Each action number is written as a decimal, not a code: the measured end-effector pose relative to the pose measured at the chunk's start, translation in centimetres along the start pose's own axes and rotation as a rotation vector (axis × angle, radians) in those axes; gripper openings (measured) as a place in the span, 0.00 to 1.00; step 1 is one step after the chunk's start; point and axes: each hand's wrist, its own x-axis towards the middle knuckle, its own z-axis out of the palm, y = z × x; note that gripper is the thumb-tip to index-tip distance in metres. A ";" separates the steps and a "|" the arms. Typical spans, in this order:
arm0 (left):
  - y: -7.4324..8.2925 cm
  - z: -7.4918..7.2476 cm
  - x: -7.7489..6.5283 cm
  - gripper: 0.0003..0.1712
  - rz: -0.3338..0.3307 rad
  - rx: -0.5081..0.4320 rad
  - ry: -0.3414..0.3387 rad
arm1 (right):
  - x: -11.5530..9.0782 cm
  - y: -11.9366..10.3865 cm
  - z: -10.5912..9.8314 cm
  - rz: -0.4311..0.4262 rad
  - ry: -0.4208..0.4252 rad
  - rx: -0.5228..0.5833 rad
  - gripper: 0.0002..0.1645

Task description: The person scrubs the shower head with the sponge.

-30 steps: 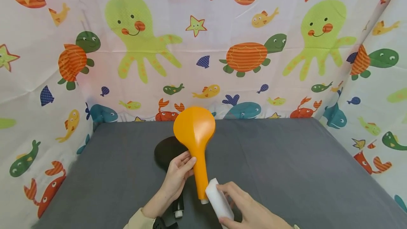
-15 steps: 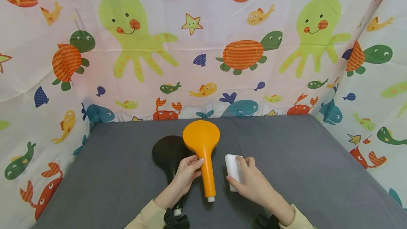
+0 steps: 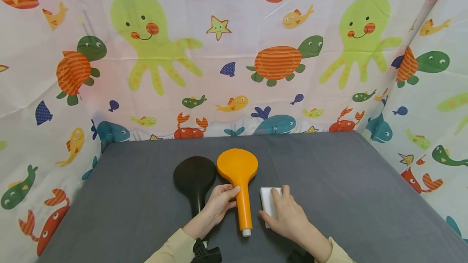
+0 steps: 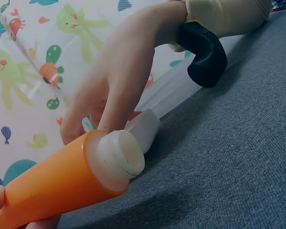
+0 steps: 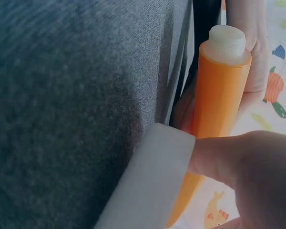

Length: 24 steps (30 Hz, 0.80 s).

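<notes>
My left hand (image 3: 218,205) grips the handle of an orange shower head (image 3: 237,165), its round head pointing away from me. The handle's white threaded end (image 4: 126,152) faces the camera in the left wrist view, raised above the cloth. To the right, my right hand (image 3: 289,216) holds a white sponge block (image 3: 267,203) between thumb and fingers, down at the table. In the right wrist view the sponge is in front of part of the orange handle. A black shower head (image 3: 193,175) lies left of the orange one, its handle partly hidden by my left hand and wrist.
A dark grey cloth covers the table (image 3: 329,182). Behind it and along both sides hangs a white curtain (image 3: 219,72) printed with sea animals. A black wrist-camera mount (image 3: 205,253) sits at my left wrist.
The orange shower head has come down towards the table and slightly right, still in my left hand. My right hand has carried the sponge away from its handle end, down to the cloth on the right.
</notes>
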 end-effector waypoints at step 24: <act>-0.3 0.5 0.0 0.17 -0.044 0.299 0.085 | -0.2 0.3 0.0 -0.018 -0.039 -0.092 0.41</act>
